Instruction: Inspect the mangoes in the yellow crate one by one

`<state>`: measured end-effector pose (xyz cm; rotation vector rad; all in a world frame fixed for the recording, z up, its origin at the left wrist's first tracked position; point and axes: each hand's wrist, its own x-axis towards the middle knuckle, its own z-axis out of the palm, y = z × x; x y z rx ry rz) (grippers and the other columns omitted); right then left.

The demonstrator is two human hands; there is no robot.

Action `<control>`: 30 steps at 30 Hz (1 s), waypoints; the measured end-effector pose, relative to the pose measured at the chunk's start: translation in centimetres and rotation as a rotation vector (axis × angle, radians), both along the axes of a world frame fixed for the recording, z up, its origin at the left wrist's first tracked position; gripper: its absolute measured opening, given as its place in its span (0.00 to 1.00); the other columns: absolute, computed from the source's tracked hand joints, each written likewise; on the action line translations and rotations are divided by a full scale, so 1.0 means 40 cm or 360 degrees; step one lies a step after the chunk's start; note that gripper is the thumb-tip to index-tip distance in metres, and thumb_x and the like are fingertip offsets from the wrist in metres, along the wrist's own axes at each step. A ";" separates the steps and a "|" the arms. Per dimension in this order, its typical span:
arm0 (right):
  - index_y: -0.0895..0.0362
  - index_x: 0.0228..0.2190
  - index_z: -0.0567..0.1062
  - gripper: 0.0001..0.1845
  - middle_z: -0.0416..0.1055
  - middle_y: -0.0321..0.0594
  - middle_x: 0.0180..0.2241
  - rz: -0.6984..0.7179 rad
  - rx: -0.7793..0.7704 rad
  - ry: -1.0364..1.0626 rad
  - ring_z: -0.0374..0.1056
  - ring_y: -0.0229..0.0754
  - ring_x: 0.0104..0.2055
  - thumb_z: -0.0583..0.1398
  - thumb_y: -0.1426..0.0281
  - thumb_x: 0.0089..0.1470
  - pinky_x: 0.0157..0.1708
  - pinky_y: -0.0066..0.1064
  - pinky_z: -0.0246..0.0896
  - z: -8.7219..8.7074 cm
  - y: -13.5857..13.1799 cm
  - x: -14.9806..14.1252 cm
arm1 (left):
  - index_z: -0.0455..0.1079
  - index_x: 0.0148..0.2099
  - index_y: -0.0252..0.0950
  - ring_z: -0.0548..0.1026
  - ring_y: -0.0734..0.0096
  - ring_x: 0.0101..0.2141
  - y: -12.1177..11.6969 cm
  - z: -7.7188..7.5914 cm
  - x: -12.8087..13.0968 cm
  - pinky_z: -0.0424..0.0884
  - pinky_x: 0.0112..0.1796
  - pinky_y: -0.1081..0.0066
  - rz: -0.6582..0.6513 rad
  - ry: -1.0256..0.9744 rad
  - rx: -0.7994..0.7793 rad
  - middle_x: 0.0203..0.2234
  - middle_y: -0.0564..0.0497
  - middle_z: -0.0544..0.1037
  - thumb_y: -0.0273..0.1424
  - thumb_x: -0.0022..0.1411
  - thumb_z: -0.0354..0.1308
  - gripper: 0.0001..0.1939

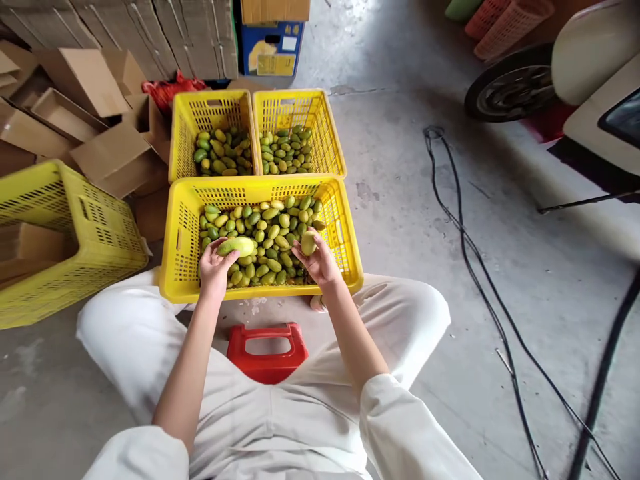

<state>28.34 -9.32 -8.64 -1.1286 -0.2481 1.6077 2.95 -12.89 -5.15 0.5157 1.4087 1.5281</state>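
Over the front crate (263, 291), both hands are occupied: the left hand (214, 270) holds a long, pale green fruit (236, 247), and the right hand (321, 263) grips a rounder one (309, 243) in its fingers. Loose fruit (273, 231) lies below them in that crate; the rear left crate (184, 137) and rear right crate (329, 137) hold more. The step in hand looks like handling fruits singly, one per hand. The next move seems to call for a light, steady grip and clearance over the rim.
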 end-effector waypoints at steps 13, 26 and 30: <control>0.48 0.45 0.82 0.17 0.83 0.35 0.41 0.0193 0.0188 -0.0033 0.80 0.40 0.37 0.77 0.63 0.56 0.34 0.30 0.81 0.129 0.015 0.035 | 0.79 0.51 0.37 0.83 0.63 0.43 0.044 0.137 -0.016 0.79 0.33 0.71 -0.0267 -0.0489 -0.0392 0.50 0.41 0.84 0.41 0.75 0.65 0.13; 0.51 0.44 0.81 0.13 0.84 0.37 0.39 0.0258 0.0087 0.0101 0.79 0.38 0.35 0.70 0.56 0.66 0.27 0.23 0.75 0.128 0.059 0.076 | 0.79 0.55 0.36 0.82 0.57 0.55 0.096 0.158 -0.036 0.84 0.44 0.70 -0.0175 -0.0592 -0.0309 0.49 0.40 0.84 0.34 0.73 0.68 0.12; 0.51 0.46 0.81 0.14 0.81 0.33 0.36 0.0280 0.0105 0.0233 0.69 0.33 0.26 0.73 0.60 0.62 0.15 0.17 0.58 0.124 0.062 0.069 | 0.79 0.47 0.38 0.80 0.63 0.42 0.098 0.149 -0.037 0.80 0.35 0.71 -0.0154 -0.0664 -0.0363 0.44 0.42 0.82 0.48 0.77 0.63 0.18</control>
